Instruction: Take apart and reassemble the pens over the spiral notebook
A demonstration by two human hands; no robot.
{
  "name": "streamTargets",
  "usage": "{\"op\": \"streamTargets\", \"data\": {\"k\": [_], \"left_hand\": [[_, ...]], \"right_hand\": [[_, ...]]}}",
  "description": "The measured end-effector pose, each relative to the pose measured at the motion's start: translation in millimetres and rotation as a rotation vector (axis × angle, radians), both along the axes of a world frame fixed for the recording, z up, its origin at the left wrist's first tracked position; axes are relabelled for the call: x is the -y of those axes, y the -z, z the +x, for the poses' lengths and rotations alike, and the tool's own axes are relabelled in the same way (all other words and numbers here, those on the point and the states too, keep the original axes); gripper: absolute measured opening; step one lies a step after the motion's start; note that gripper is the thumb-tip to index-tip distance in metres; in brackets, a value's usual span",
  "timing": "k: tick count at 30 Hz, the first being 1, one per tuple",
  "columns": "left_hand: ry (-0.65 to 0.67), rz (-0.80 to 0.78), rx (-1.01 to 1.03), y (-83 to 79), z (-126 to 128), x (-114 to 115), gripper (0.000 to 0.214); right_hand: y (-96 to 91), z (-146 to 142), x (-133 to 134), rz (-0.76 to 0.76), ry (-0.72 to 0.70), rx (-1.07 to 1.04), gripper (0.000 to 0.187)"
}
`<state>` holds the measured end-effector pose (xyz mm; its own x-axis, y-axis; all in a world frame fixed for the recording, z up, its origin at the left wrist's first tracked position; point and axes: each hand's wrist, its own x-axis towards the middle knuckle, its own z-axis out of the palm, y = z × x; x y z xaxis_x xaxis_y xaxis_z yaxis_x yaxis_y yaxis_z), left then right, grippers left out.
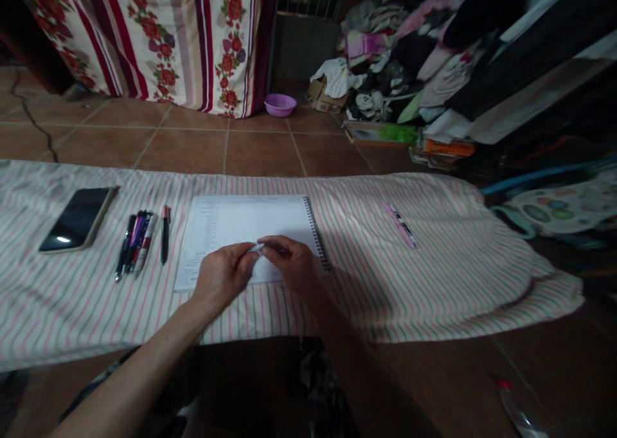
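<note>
My left hand and my right hand meet over the lower edge of a spiral-bound notebook lying open on a striped cloth. Both hands pinch a small pale pen-like object between their fingertips. Left of the notebook lies a row of several pens, with a single dark pen next to them. A pink pen lies apart on the cloth to the right.
A black phone lies at the cloth's left end. Beyond the cloth is tiled floor, a floral bed cover, a purple bowl and a heap of clothes at the right.
</note>
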<state>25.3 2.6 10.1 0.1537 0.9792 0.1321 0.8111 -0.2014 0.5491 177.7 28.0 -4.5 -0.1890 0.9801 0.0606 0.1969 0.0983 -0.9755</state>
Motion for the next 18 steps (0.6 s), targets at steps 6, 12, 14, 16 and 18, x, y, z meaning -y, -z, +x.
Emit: {"op": "streamTargets", "data": {"k": [6, 12, 14, 16, 18], "left_hand": [[0.001, 0.059, -0.077, 2.8, -1.1, 0.9, 0.028], [0.04, 0.169, -0.173, 6.4, -1.8, 2.1, 0.029], [0.038, 0.176, -0.169, 6.3, -1.9, 2.3, 0.029], [0.028, 0.152, -0.134, 5.3, -2.1, 2.1, 0.029], [0.017, 0.103, -0.091, 3.6, -2.4, 1.6, 0.029]], "right_hand": [[-3.9, -0.3, 0.9, -0.002, -0.007, 0.059, 0.014], [-7.0, -2.0, 2.6, 0.026, -0.006, 0.193, 0.019], [-7.1, -3.3, 3.2, 0.034, 0.014, 0.226, 0.024], [-6.6, -4.3, 3.6, 0.026, 0.019, 0.189, 0.024], [-5.2, -4.7, 3.4, 0.016, 0.012, 0.11, 0.019]]}}
